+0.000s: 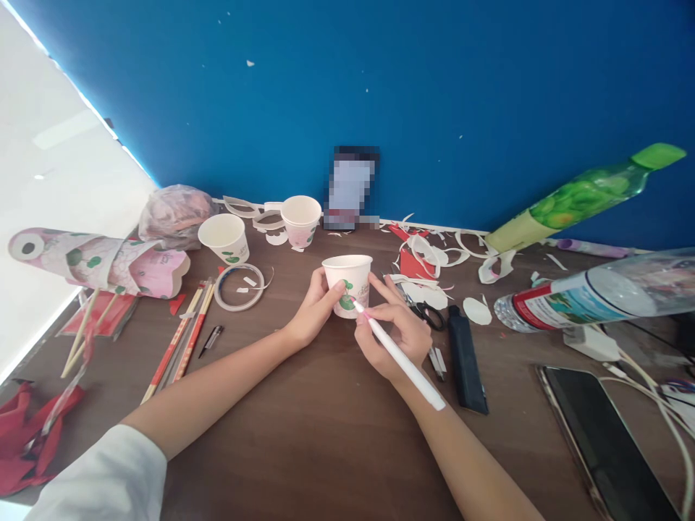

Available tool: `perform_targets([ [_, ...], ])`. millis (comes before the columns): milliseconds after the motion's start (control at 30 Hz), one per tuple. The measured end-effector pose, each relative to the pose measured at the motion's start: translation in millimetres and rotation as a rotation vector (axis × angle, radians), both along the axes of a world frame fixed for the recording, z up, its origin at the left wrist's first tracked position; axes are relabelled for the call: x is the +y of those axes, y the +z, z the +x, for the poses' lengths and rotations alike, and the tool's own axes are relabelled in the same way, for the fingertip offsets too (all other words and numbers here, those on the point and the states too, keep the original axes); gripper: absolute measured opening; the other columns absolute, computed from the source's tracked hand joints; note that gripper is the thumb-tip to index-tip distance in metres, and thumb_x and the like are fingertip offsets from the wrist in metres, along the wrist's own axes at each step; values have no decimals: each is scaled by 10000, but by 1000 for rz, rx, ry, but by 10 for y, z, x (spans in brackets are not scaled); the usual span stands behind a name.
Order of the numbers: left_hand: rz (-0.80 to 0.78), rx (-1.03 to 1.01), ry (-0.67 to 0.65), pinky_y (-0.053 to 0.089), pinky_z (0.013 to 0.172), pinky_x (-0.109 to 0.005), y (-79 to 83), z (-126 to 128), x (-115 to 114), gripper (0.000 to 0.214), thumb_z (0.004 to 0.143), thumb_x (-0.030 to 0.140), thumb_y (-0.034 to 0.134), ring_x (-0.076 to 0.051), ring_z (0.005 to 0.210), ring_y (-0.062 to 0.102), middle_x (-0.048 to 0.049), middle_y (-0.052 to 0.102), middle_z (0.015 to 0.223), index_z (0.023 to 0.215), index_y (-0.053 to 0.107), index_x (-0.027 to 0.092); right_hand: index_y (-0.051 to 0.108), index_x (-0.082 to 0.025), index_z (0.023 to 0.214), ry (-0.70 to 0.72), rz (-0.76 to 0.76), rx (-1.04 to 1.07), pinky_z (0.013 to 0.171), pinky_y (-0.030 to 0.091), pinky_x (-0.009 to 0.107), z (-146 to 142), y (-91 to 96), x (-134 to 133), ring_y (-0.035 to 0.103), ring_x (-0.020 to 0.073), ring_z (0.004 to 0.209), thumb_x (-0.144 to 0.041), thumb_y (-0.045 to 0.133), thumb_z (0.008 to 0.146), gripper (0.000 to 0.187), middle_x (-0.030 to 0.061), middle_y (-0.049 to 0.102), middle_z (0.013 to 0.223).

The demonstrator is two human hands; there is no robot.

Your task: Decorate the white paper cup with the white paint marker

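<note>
A white paper cup (348, 278) with a green leaf print stands upright on the brown table (304, 434) in the middle of the view. My left hand (313, 310) wraps round its left side, thumb on the print. My right hand (392, 329) is closed on a white pen (400, 358) with a pink tip, and the tip touches the cup's lower right side.
Two more paper cups (224, 237) (300, 217) stand farther back. A tape ring (239, 286), chopsticks (182, 339), scissors (423, 311), a black case (465, 362), paper scraps, a water bottle (586, 295), a green bottle (586, 195), a phone (602, 441) and cables surround the hands.
</note>
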State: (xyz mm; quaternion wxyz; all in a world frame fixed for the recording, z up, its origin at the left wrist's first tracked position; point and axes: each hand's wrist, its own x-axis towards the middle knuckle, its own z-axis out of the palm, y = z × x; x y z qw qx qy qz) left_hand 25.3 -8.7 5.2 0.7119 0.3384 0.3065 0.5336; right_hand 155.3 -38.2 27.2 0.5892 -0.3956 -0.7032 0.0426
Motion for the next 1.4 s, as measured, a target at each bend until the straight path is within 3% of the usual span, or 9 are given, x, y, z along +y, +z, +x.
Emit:
perform_targets([
  [467, 1, -3, -8, 360, 1050, -415, 29, -5, -5, 439, 776, 442, 689, -226, 1214, 503, -48, 573, 1201, 1097, 472, 236, 566, -226, 743, -32, 16, 29, 954, 532, 590, -11, -15, 11, 719, 323, 975, -53, 643, 704, 194, -2, 717, 692],
  [667, -11, -21, 3, 371, 1038, -414, 41, 0, -5, 441, 754, 439, 711, -222, 1178, 528, -46, 591, 1161, 1068, 483, 229, 570, -224, 766, -59, -40, 45, 927, 569, 530, -22, 13, -10, 724, 300, 966, -73, 641, 737, 169, 50, 777, 899],
  [1000, -18, -25, 2, 378, 1037, -429, 58, 6, -3, 481, 734, 451, 727, -227, 1171, 537, -50, 600, 1164, 1091, 493, 231, 551, -216, 763, -95, -112, 106, 884, 598, 481, -15, 5, -19, 716, 293, 985, -104, 637, 758, 142, 131, 742, 1071],
  [1233, -7, 17, -54, 404, 1010, -438, 9, -10, 8, 475, 724, 423, 737, -269, 1124, 574, -72, 653, 1096, 1106, 569, 195, 539, -221, 776, 5, -82, 96, 961, 534, 577, -3, 63, -48, 699, 332, 1007, -90, 605, 767, 147, 68, 777, 833],
  [1400, -12, 5, -7, 392, 1041, -434, 13, -18, -7, 509, 723, 384, 749, -260, 1199, 530, -70, 593, 1215, 1145, 511, 226, 549, -226, 758, 42, -24, 52, 1000, 482, 630, 12, 41, -28, 686, 351, 1035, -59, 609, 719, 182, 3, 708, 624],
])
